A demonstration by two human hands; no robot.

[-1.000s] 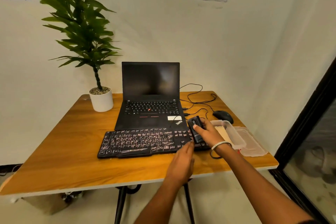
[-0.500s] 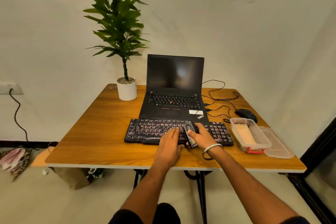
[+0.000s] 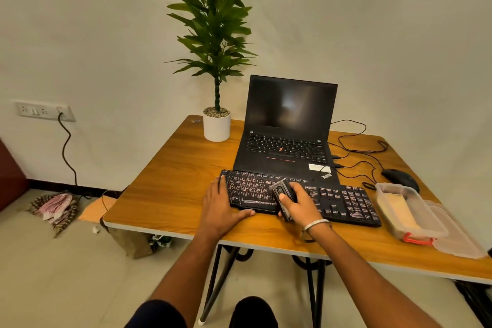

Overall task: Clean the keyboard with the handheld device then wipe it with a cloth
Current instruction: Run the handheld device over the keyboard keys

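**Keyboard cleaning: device pass under way, cloth wipe outstanding**

Table [image 3: 170, 194]: wooden top, carries everything below.

Laptop [image 3: 287, 125]: open, screen dark, at the back, just behind the keyboard.

Keyboard [image 3: 343, 201]: black, lies across the front of the table. Pale specks show on the left and middle keys; the right block looks darker, though whether it is clean cannot be told.

Plastic box [image 3: 407, 212]: clear, lidless, at the right end of the keyboard; holds something pale, possibly the cloth, not certain. Its lid [image 3: 458, 237] lies beside it.

Left hand [image 3: 222, 208]: flat, fingers straight, pressing on the keyboard's left end with the thumb along its front edge, steadying it.

Right hand [image 3: 300, 206]: fingers curled round the handheld device [image 3: 282, 193], thumb on top.

Handheld device: dark, small, resting on the middle keys, at an angle.

Progress, as judged: the device stage is partway, with the left keys apparently left to cover. The wipe has not begun; no cloth is in either hand.
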